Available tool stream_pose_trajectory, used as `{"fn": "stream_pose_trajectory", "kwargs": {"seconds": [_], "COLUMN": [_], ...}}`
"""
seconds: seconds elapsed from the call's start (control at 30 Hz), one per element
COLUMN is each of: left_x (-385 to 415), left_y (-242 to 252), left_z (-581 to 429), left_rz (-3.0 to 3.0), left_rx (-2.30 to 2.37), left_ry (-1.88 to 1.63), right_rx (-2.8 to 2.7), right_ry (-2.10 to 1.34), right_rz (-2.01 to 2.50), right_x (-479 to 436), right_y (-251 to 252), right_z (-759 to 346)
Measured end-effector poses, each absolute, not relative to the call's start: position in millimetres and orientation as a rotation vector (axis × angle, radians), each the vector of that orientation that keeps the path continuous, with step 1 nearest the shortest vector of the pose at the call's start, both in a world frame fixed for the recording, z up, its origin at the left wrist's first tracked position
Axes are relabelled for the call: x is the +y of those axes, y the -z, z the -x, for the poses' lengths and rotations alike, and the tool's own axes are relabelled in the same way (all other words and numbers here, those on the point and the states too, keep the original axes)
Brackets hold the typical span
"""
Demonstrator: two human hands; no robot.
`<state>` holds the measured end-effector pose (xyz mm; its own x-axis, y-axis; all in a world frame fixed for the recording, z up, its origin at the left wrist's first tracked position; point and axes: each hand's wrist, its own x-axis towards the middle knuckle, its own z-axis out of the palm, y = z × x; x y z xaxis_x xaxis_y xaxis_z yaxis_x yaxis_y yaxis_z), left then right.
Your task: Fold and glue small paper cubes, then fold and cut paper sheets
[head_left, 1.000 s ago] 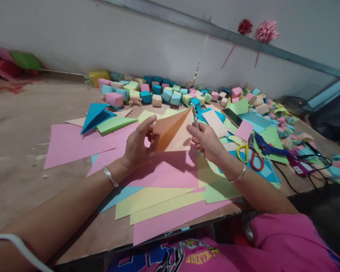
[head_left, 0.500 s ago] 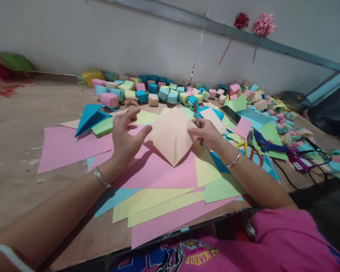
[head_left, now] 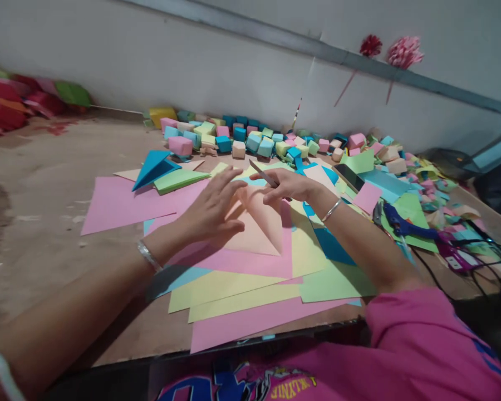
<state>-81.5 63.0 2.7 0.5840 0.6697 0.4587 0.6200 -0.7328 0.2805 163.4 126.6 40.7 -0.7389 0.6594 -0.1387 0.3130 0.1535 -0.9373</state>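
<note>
A peach sheet of paper (head_left: 254,242) with creases lies on a pink sheet (head_left: 217,260), its far part folded up under my hands. My left hand (head_left: 217,203) is over the paper's left side, fingers stretched and thumb apart, holding nothing. My right hand (head_left: 284,184) is at the far right of the sheet and grips a thin, dark, blade-like metal strip (head_left: 262,172), which points up and left. The fingers hide part of the sheet's far edge. Behind my left hand lie a folded blue paper piece (head_left: 154,169) and a folded green one (head_left: 179,180).
Small coloured paper boxes (head_left: 237,133) line the wall. At right lie a phone (head_left: 349,177), a blue-handled tool (head_left: 404,224), a purple device (head_left: 453,252) with black cables, and paper scraps. Yellow sheets (head_left: 234,289) reach towards the table's front edge. Red paper shapes (head_left: 4,103) stand far left.
The peach sheet has gone from a raised diamond to lying lower, turned and partly folded. Both hands have come closer together over it, and the metal strip now slants left.
</note>
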Motion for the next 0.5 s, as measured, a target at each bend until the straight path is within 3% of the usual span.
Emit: {"fn": "stream_pose_trajectory", "kwargs": {"seconds": [0.13,0.33,0.5], "left_x": [57.3,55.3,55.1], "left_y": [7.2,29.1,34.3], "left_z": [69.4,59.1,61.9], "left_rz": [-2.658,-2.705,-2.786], "left_rx": [1.365,1.51,1.266], "left_ry": [-0.657,-0.793,-0.733], "right_rx": [-2.225,-2.025,-1.955], "right_ry": [-1.573,-0.722,-0.288], "right_rz": [0.87,1.355,1.284], "right_x": [138.7,130.4,96.6], "right_y": [-21.2,-6.2,13.9], "right_z": [-156.4,-165.4,-205.6]}}
